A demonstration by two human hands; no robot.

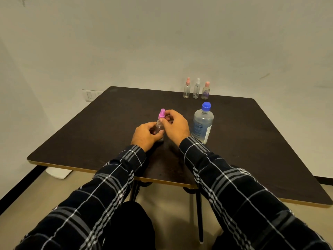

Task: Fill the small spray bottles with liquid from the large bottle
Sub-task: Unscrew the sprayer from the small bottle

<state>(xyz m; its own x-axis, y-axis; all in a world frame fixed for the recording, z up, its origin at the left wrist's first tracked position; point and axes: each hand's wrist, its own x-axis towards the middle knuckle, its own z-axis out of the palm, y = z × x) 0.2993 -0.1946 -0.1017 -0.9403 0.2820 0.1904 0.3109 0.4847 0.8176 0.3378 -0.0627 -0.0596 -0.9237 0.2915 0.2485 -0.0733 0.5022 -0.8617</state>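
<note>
You're sitting at a dark table [81, 141], plain pale wall behind. Nearest you, your left hand [146, 135] is wrapping round the small clear bottle [160, 129], which is standing mid-table. Your right hand [175, 126] is pinching the pink spray cap [161, 114] just above the open neck. Keep the bottle pinned upright & move the cap straight, so any tube under it clears the neck. Just right of that, the large bottle [202, 123] is standing w/ its blue lid on. At the far edge, 3 more spray bottles [196, 89] are standing in a row.
</note>
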